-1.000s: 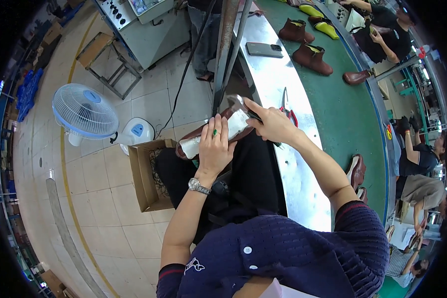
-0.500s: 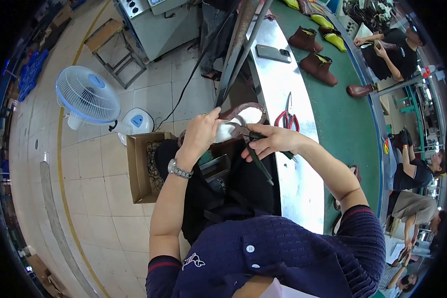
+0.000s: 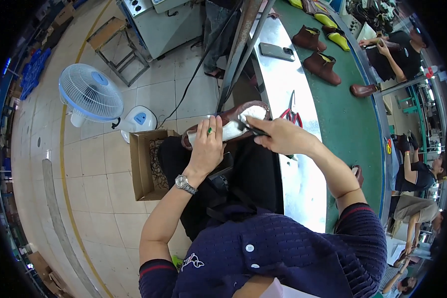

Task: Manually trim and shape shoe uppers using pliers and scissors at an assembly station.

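Observation:
A brown leather shoe (image 3: 228, 115) lies sole up over my lap, its whitish sole (image 3: 232, 131) facing me. The fingers of my left hand (image 3: 207, 144) are bent over its left part and hold it. My right hand (image 3: 281, 134) is closed on dark-handled pliers (image 3: 253, 128), whose head rests against the middle of the sole; most of the handles are hidden under the hand. Just beyond that hand, red-handled pliers (image 3: 292, 113) lie on the metal tabletop (image 3: 303, 193).
A phone (image 3: 276, 51) lies farther up the metal top. Brown boots (image 3: 323, 67) stand on the green conveyor belt (image 3: 355, 134) at right, with co-workers beyond. At left are a cardboard box (image 3: 143, 174), a fan (image 3: 91, 93) and a wooden stool (image 3: 107, 33). A metal post (image 3: 243, 39) rises ahead.
My right hand has brought the pliers' head onto the sole, and their handles have swung out of sight. My left hand has shifted its hold, fingers now laid over the shoe.

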`<state>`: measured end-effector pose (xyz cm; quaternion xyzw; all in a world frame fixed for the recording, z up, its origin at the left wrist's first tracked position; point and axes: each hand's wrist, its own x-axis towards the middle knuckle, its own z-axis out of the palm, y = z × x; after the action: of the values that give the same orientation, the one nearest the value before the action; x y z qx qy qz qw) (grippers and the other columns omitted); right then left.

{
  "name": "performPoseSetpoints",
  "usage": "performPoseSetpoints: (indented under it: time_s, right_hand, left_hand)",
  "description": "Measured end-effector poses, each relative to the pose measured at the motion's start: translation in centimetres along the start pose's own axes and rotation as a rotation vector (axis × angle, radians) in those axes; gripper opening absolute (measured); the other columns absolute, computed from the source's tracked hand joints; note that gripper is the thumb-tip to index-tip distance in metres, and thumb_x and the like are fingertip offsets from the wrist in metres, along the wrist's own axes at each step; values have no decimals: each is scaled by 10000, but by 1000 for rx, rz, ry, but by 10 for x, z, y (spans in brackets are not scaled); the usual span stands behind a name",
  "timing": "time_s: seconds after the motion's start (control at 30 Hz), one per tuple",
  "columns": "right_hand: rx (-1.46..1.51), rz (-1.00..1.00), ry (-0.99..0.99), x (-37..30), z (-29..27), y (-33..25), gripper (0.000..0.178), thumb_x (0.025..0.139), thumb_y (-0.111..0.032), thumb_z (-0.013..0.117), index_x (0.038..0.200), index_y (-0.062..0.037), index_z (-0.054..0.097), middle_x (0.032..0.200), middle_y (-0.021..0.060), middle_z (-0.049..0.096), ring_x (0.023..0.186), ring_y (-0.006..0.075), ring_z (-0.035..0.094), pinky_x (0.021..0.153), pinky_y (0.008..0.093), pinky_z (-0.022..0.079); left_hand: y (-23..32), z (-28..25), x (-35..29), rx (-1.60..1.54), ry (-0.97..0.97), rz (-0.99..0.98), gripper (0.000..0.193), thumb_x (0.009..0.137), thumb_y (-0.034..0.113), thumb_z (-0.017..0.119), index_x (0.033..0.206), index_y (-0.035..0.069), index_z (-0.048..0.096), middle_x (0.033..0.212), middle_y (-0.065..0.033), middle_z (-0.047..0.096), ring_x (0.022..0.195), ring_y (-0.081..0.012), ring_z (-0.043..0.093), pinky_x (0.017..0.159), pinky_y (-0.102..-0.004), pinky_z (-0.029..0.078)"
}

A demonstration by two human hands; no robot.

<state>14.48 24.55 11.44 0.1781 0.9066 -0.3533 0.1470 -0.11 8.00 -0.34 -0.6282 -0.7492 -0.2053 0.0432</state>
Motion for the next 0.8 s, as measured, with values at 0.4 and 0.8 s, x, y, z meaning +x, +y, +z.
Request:
performPoseSetpoints:
  time_s: [0.4, 0.8]
  right_hand:
    - [-206, -96, 429, 32, 34, -10, 607, 891, -127, 569, 1439, -99, 311, 655, 241, 617, 631, 418, 637, 577, 503, 497]
    - [-316, -33, 322, 43, 45, -14, 640, 867, -115, 576, 1444, -120, 300, 652, 222, 622, 640, 415, 639, 587, 506, 490]
  left_hand:
    - [4, 11, -1, 129, 101, 20, 551, 861, 169, 612, 1275, -156, 452, 1321, -304, 453, 1270, -440, 428, 1097, -486, 331]
    - [10, -19, 15, -307, 59, -253, 509, 828, 140, 640, 1232, -127, 487, 1152, -226, 539, 1147, -393, 493, 999, -483, 399]
